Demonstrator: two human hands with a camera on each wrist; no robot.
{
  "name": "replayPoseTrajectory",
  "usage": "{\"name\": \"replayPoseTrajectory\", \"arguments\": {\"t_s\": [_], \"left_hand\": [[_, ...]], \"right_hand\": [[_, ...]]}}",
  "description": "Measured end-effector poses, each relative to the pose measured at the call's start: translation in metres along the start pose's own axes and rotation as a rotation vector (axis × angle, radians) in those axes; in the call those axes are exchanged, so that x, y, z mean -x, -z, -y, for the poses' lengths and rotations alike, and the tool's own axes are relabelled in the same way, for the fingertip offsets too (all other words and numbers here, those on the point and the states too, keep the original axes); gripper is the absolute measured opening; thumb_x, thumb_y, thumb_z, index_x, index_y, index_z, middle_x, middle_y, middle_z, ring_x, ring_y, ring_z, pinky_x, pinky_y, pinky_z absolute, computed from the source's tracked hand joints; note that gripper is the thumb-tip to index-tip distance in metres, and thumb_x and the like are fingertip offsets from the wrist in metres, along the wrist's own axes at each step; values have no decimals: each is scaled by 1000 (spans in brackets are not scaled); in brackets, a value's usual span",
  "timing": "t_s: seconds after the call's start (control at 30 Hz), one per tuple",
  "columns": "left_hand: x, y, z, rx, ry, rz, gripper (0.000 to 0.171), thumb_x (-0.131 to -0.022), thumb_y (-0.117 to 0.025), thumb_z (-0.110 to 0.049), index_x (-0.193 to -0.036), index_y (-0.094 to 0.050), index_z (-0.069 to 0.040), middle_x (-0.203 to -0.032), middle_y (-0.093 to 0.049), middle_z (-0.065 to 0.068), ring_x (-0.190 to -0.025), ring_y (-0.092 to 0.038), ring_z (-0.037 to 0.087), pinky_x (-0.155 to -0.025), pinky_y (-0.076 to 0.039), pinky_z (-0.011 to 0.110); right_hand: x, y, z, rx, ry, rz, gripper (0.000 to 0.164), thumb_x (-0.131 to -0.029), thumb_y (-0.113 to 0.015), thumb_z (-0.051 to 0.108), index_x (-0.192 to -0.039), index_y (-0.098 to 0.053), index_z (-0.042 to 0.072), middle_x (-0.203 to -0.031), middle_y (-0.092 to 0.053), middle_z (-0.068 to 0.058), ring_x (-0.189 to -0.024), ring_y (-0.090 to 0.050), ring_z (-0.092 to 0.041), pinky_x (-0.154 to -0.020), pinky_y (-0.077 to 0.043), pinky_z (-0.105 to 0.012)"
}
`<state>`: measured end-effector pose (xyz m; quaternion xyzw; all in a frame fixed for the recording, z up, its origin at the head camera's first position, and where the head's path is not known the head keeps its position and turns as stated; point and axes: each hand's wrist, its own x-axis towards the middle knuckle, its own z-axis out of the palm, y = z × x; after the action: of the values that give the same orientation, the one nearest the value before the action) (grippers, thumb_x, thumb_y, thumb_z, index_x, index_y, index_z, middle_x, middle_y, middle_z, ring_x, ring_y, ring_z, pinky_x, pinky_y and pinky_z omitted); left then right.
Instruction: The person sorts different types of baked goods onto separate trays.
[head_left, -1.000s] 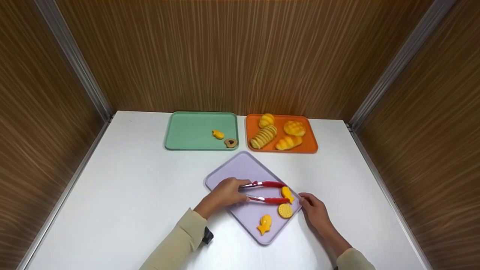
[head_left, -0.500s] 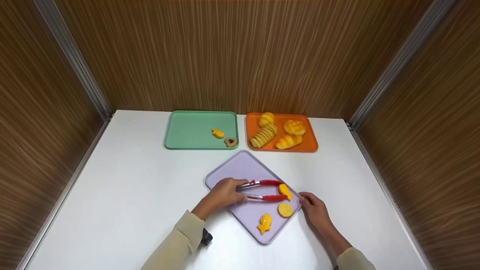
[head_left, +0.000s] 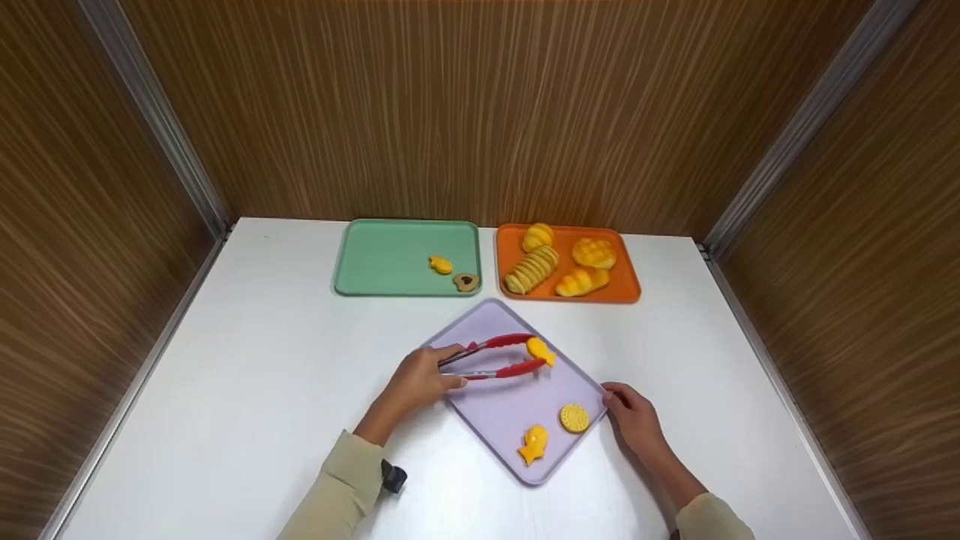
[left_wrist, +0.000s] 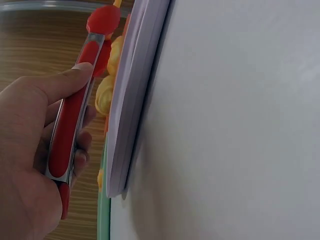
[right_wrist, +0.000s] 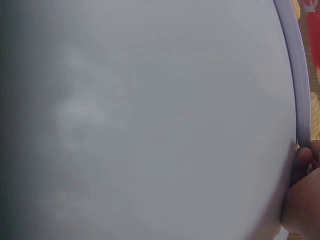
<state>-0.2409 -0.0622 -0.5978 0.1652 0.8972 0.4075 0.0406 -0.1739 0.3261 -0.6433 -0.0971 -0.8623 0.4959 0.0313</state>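
My left hand (head_left: 421, 376) grips red-and-metal tongs (head_left: 487, 372), thumb on one arm and fingers round the other in the left wrist view. Between the red tips is a yellow fish-shaped cookie (head_left: 541, 350), over the upper right part of the lilac tray (head_left: 480, 405). That tray lies turned cornerwise on the table. Its right corner is pinched by my right hand (head_left: 636, 421). Near that corner lies a round yellow cookie (head_left: 574, 418), and a second fish-shaped cookie (head_left: 533, 444) lies near the front corner.
Behind stands a green tray (head_left: 382, 259) bearing a small fish-shaped cookie (head_left: 440, 265) and a brown cookie with a dark heart (head_left: 466, 282). To its right, an orange tray (head_left: 626, 289) carries several bread rolls (head_left: 594, 253). Wood-patterned walls (head_left: 480, 112) enclose the white table (head_left: 262, 360).
My left hand has moved left and away from me with the tongs, carrying the fish-shaped cookie off from beside the round one. The right hand stays at the tray's corner.
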Motion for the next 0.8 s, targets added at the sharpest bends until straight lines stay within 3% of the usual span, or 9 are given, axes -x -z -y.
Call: {"name": "replayPoseTrajectory", "arguments": {"t_s": [0.23,0.5,0.63,0.8], "left_hand": [[5,20,15,6,60,-107,60,-81,-85,-22,-138,-64,-17,-120,-70,15,-102,-61,27,-94,-51,45],[3,40,31,11,142,-213,64,-82,-84,-24,-141,-61,-18,-124,-68,18,-105,-61,31,-95,-50,49],[1,47,36,13,145,-255,63,-82,-84,-21,-141,-61,-15,-123,-68,19,-104,-62,32,-93,-51,50],[-3,59,45,20,159,-302,63,-83,-82,-20,-141,-60,-11,-129,-67,20,-114,-63,36,-97,-49,52]], "right_hand": [[1,1,1,24,-36,5,29,-104,-56,19,-129,-65,9,-129,-65,-12,-122,-55,-24,-105,-43,-35],[1,1,1,23,-29,7,28,-103,-56,18,-128,-66,9,-128,-66,-11,-120,-55,-22,-102,-43,-28],[1,2,1,21,-19,2,27,-103,-57,18,-127,-67,9,-127,-67,-11,-121,-56,-22,-99,-44,-24],[2,0,2,14,-16,-9,26,-103,-58,18,-125,-67,9,-124,-68,-11,-117,-57,-20,-93,-44,-18]]}}
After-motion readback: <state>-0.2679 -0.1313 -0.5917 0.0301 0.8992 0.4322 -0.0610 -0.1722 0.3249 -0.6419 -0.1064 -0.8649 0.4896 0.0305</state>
